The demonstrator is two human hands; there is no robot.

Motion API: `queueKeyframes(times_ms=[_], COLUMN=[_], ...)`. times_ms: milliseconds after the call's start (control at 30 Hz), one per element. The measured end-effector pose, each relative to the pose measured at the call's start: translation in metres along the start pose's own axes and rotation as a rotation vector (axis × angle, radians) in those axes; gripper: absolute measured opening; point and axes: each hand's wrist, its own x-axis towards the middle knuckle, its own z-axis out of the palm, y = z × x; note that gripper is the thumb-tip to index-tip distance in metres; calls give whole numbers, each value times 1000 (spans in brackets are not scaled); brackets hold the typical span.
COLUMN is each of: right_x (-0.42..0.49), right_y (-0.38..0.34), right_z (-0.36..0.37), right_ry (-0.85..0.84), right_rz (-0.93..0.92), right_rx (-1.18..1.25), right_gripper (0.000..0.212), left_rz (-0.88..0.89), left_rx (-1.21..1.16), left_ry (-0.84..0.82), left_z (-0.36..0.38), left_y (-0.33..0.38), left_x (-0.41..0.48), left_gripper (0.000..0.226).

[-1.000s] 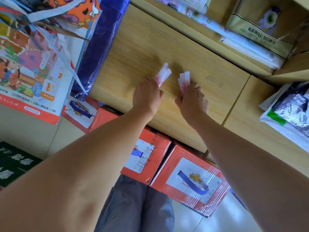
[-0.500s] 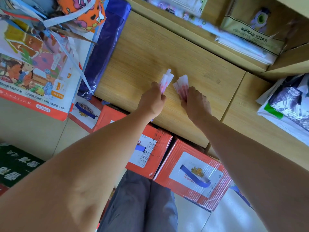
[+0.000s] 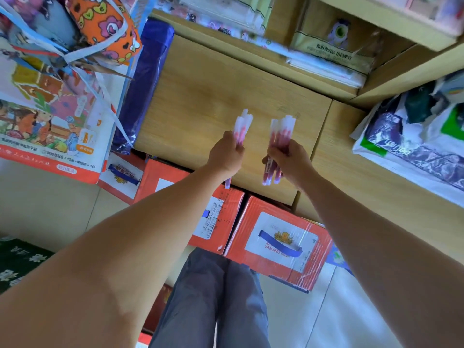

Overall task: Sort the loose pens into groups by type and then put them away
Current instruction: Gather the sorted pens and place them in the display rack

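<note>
Each of my hands grips a bundle of red pens with white caps above the wooden counter (image 3: 200, 91). My left hand (image 3: 226, 153) holds the smaller bundle (image 3: 242, 126), its caps pointing away from me. My right hand (image 3: 291, 162) holds the bigger bundle (image 3: 282, 131), whose lower ends stick out below my fist. The two bundles are apart, roughly a hand's width from each other. No loose pens lie on the counter.
A dark blue wrapped pack (image 3: 148, 81) lies at the counter's left edge beside picture-book packs (image 3: 50, 116). Plastic bags (image 3: 414, 136) sit on the right. Shelves (image 3: 326, 54) with packaged goods rise behind. Red cartons (image 3: 278, 242) stand on the floor below.
Both hands have lifted off the counter and moved apart with their pen bundles. The camera has shifted a little, so the counter sits lower in view.
</note>
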Motion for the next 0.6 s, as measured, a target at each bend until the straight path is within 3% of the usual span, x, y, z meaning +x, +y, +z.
queueKeyframes(times_ms=[167,333,600], right_x=[-70,-141,-261], right_y=[-7,-2,65], right_z=[-45,-97,-189], right_ry=[14,68,152], right_rz=[-21,-80,-75], right_rx=[193,375,456], right_gripper=[19,25,29], left_rz=[87,213,325], left_rx=[-82,-3,191], left_ry=[-109,-231,-317], left_z=[12,36,131], left_y=[60,111,179], left_x=[-44,-103,-203], left_gripper=[15,7,18])
